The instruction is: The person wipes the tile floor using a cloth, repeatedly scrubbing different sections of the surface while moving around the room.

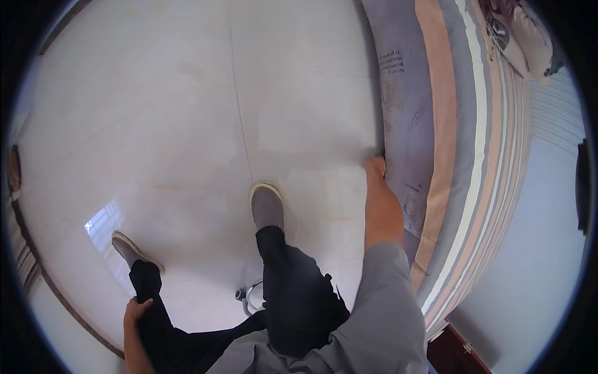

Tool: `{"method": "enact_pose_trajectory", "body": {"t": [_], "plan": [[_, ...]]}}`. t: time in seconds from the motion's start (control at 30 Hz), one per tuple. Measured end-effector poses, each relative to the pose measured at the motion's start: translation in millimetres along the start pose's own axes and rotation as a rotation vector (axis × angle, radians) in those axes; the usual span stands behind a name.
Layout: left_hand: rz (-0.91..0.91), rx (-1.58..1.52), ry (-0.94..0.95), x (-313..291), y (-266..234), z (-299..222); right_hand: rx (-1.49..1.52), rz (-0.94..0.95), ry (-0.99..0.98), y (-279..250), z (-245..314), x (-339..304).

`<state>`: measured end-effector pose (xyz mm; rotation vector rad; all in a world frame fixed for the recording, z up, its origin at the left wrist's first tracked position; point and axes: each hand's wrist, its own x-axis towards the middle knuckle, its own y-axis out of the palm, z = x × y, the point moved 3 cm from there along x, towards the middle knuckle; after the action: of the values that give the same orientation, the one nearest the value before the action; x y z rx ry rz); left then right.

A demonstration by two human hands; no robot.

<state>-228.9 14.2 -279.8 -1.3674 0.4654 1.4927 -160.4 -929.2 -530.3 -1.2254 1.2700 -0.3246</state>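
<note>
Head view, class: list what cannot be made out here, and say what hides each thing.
1. Right hand: fingertips tucked behind the striped grey, peach and white bedsheet; grip unclear.
2. Left hand: resting on the black trouser leg; its forearm runs off the lower edge.
3. Shiny metal ring-shaped object: partly behind the leg, too small to identify.

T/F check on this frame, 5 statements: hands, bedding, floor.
1. The right hand touches the edge of the striped bedding. True.
2. The left hand holds a phone. False: it rests on the dark trouser leg, holding nothing that shows.
3. The floor is glossy pale tile. True.
4. The person is barefoot. False: both feet wear grey slip-on shoes.
5. The bedding is plain white. False: it is grey with peach and white stripes.
</note>
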Motion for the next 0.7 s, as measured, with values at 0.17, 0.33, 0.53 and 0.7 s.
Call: {"method": "enact_pose_trajectory", "body": {"t": [0.17,0.33,0.53,0.7], "plan": [[-0.020,0.015,0.034,8,6,-12,0.254,-0.792,-0.164,20,41,-55],[-0.002,0.014,-0.022,8,6,2,-0.012,-0.592,-0.846,4,135,-94],[-0.014,0.009,0.022,2,5,-2,0.033,-0.101,-0.027,-19,44,0],[0.035,-0.051,0.052,10,6,-11,-0.038,-0.693,-0.391,3,10,-61]]}}
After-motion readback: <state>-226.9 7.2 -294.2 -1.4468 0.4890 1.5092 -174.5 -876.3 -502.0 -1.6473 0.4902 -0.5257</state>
